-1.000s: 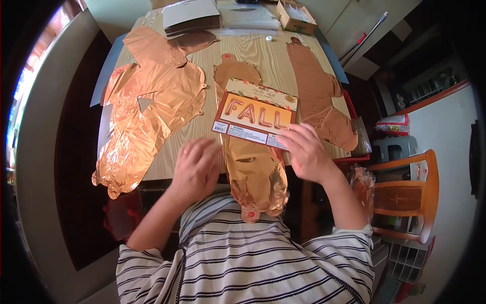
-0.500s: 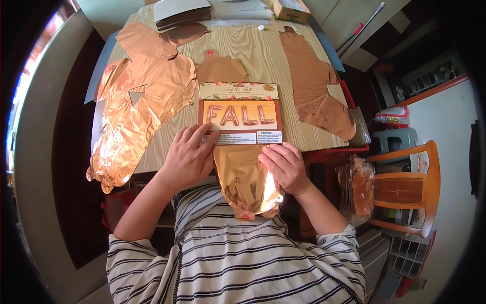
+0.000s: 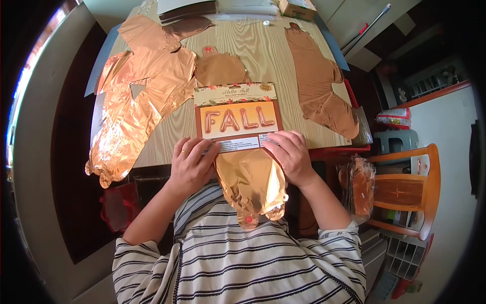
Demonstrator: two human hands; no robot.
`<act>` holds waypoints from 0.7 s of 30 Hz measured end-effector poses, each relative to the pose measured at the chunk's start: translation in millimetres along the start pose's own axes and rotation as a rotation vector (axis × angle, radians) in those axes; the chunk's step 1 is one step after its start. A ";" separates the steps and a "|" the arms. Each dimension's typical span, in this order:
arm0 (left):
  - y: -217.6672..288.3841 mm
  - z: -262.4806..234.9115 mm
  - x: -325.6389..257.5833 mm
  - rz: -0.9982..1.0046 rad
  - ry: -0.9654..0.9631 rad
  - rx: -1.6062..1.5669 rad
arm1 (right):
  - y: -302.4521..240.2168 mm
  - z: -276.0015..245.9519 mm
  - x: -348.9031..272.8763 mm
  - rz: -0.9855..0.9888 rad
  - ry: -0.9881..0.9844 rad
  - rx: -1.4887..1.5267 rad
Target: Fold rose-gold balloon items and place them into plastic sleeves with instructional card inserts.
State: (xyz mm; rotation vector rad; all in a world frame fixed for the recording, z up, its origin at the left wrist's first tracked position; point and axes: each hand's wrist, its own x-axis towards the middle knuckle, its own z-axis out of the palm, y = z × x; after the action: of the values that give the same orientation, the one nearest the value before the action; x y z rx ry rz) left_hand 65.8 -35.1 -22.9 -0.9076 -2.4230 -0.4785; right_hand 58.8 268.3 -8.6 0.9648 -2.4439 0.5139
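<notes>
A printed cardboard packaging card [image 3: 238, 92], with a picture of shiny letter balloons, lies at the table's near edge in front of me. My left hand [image 3: 193, 161] grips its lower left corner, fingers bent over the front. At the lower right corner, my right hand [image 3: 290, 158] holds it in the same way; the thumbs are mostly hidden. From under the card a copper-gold foil balloon [image 3: 250, 177], flat and uninflated, hangs over the table edge toward my lap. Another part of flat foil [image 3: 220, 69] shows beyond the card's top.
A large crinkled foil balloon [image 3: 147, 81] covers the table's left side. Another flat foil balloon [image 3: 316, 76] lies on the right. Folders [image 3: 185, 7] and a cardboard box [image 3: 297, 9] sit at the far edge. A wooden chair [image 3: 405, 190] with plastic-wrapped foil stands right.
The card has tilted slightly and moved a little left. My left hand has slid down to its lower corner, and my right hand has shifted slightly inward. The hanging foil end dropped lower.
</notes>
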 end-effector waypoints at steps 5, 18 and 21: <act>2.4 2.6 -2.4 -0.039 0.064 -0.031 | 9.6 8.2 -0.1 -0.007 0.053 0.122; 5.8 6.6 4.9 -0.172 0.244 -0.202 | -4.6 10.6 31.2 0.192 0.188 0.012; 11.8 1.3 1.7 -0.137 0.178 -0.255 | -30.8 7.1 7.7 -0.048 0.119 -0.111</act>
State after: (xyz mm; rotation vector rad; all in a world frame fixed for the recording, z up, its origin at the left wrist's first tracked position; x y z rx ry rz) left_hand 72.3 -25.2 -21.3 -0.7657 -2.3040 -0.8968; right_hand 73.7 239.6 -5.0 0.9182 -2.3112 0.4033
